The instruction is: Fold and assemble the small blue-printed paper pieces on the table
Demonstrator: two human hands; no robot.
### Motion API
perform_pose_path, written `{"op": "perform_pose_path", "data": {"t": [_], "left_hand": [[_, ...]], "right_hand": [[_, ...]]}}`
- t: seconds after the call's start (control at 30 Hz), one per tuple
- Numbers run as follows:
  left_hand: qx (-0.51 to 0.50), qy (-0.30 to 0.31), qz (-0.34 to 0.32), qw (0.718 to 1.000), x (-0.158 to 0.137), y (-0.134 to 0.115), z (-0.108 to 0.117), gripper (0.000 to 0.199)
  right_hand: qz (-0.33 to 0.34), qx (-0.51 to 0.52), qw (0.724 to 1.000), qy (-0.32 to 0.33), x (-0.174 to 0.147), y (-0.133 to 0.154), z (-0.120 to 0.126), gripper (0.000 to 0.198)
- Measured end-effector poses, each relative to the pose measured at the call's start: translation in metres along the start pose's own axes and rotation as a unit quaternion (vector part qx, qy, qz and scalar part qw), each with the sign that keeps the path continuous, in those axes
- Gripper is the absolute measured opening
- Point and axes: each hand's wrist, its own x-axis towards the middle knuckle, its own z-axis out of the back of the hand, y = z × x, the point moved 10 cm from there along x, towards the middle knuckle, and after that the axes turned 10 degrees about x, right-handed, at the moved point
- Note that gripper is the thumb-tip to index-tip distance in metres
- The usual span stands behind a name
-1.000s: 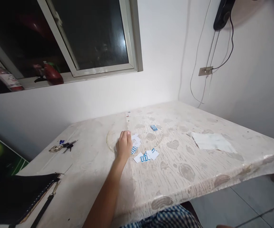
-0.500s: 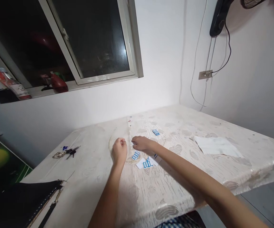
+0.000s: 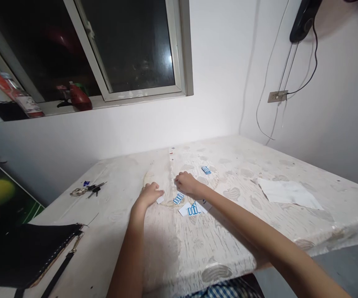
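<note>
White wall (image 3: 216, 111) backs a table (image 3: 231, 244) covered in pale, grey-patterned sheeting with a slight gloss. One blue-printed card (image 3: 178, 198) lies flat on the near side of the right hand (image 3: 185, 182), long axis slanting up to the right; the left hand (image 3: 149, 193) is farther from it. Right fingers are curled, contents not determinable. Left thumb extends beside a plain white slip (image 3: 160, 200); grip cannot be confirmed. Thin, straight-edged paper pieces (image 3: 194, 209) overlap nearer the wearer.
</note>
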Motion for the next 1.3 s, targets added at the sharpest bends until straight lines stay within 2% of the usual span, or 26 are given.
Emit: {"op": "perform_pose_path", "data": {"t": [0.1,0.23,0.33,0.47,0.53,0.67,0.7,0.9,0.97,1.13,1.2,1.3], "left_hand": [[0.044,0.059,-0.027,0.997,-0.007,-0.003,-0.009,0.044],[-0.026,0.107,-0.02,0.994,-0.01,-0.005,-0.019,0.041],[-0.052,0.107,-0.013,0.993,-0.009,-0.004,-0.02,0.041],[-0.074,0.087,-0.01,0.993,-0.006,-0.003,-0.015,0.04],[-0.088,0.086,-0.004,0.992,-0.005,0.0,-0.014,0.04],[-0.15,0.104,-0.007,0.983,-0.003,0.001,-0.016,0.04],[-0.17,0.103,-0.01,0.98,-0.003,0.0,-0.014,0.04],[-0.256,0.082,-0.034,0.963,-0.01,-0.017,0.002,0.041],[-0.274,0.09,-0.052,0.956,-0.013,-0.027,0.005,0.043],[-0.338,0.099,-0.105,0.93,-0.016,-0.045,0.008,0.04],[-0.354,0.096,-0.107,0.924,-0.015,-0.046,0.007,0.04],[-0.383,0.085,-0.09,0.916,-0.013,-0.045,0.006,0.039]], "right_hand": [[0.002,0.027,1.0,-0.004,-0.009,0.001,0.002,0.024],[-0.009,0.093,0.995,-0.026,-0.015,-0.005,0.006,0.04],[-0.032,0.152,0.986,-0.064,-0.017,-0.015,0.013,0.038],[-0.053,0.217,0.968,-0.115,-0.024,-0.026,0.025,0.022],[-0.079,0.29,0.945,-0.126,-0.032,-0.033,0.025,0.015],[-0.172,0.483,0.851,-0.113,-0.051,-0.046,0.008,0.012],[-0.178,0.499,0.841,-0.109,-0.053,-0.045,0.005,0.013],[-0.117,0.479,0.855,-0.16,-0.047,-0.039,0.016,0.026],[-0.109,0.484,0.85,-0.178,-0.045,-0.042,0.018,0.026],[-0.1,0.542,0.808,-0.208,-0.046,-0.05,0.024,0.014],[-0.09,0.58,0.781,-0.211,-0.047,-0.05,0.027,0.014],[-0.103,0.641,0.739,-0.181,-0.046,-0.049,0.02,0.015]]}}
